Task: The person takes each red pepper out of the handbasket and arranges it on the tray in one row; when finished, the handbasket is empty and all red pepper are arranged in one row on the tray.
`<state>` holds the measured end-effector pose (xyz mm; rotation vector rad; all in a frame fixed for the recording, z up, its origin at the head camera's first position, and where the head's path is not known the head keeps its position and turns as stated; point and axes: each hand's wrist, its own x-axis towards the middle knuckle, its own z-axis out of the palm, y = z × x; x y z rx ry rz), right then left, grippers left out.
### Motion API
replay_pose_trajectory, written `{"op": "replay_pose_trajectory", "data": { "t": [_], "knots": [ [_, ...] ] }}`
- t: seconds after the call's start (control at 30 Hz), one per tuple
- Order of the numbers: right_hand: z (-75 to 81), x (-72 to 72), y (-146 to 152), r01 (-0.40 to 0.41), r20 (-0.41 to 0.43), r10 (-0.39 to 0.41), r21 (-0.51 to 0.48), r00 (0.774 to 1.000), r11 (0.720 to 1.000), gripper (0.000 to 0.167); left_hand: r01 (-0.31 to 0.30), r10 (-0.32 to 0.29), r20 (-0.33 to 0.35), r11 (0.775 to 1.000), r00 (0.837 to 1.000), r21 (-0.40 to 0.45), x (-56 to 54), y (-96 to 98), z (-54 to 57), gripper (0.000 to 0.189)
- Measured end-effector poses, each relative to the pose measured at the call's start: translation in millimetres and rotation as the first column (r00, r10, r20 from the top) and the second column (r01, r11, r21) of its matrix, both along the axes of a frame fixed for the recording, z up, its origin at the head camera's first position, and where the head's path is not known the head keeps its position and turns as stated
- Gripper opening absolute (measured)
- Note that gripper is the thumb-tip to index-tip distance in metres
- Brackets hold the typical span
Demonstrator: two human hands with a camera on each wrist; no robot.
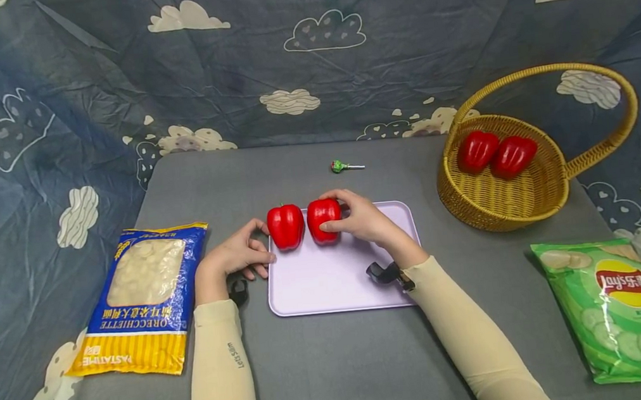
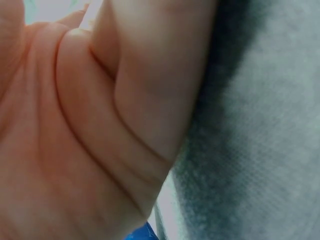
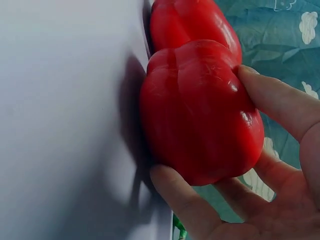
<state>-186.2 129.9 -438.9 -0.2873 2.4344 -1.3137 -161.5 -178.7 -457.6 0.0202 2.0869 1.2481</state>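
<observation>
My right hand [image 1: 363, 220] grips a red bell pepper [image 1: 322, 220] from its right side, low over the back of a lilac tray [image 1: 339, 281]. In the right wrist view, thumb and fingers spread around this glossy bell pepper [image 3: 200, 115]. A second red bell pepper [image 1: 285, 227] stands close to its left on the tray. At the tray's left edge is my left hand [image 1: 239, 251], loosely bent, one fingertip at the rim and another beside the second pepper. Mostly the palm [image 2: 75, 135] fills the left wrist view, so the fingertips are hidden there.
A wicker basket [image 1: 470, 212] with a tall handle, at the back right, contains two red bell peppers [image 1: 514, 156]. A green lollipop [image 1: 340, 166] lies behind the tray. A blue and yellow pasta bag [image 1: 141, 304] is on the left, a green chip bag [image 1: 622, 313] front right.
</observation>
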Motion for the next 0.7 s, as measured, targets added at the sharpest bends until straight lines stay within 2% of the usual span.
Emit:
{"op": "replay_pose_trajectory", "data": {
  "t": [0.37,0.7],
  "knots": [
    [-3.1,1.3,-5.8,0.02,-0.036,-0.019,0.009,0.999,1.0,0.062,0.006,-0.006,-0.012,1.0,1.0,0.001,0.9,0.2,-0.7,0.058],
    [-3.1,2.7,-8.4,0.024,-0.033,-0.024,-0.003,0.999,1.0,0.064,0.008,-0.007,-0.018,1.0,1.0,0.004,0.5,0.4,-0.6,0.058]
  ]
}}
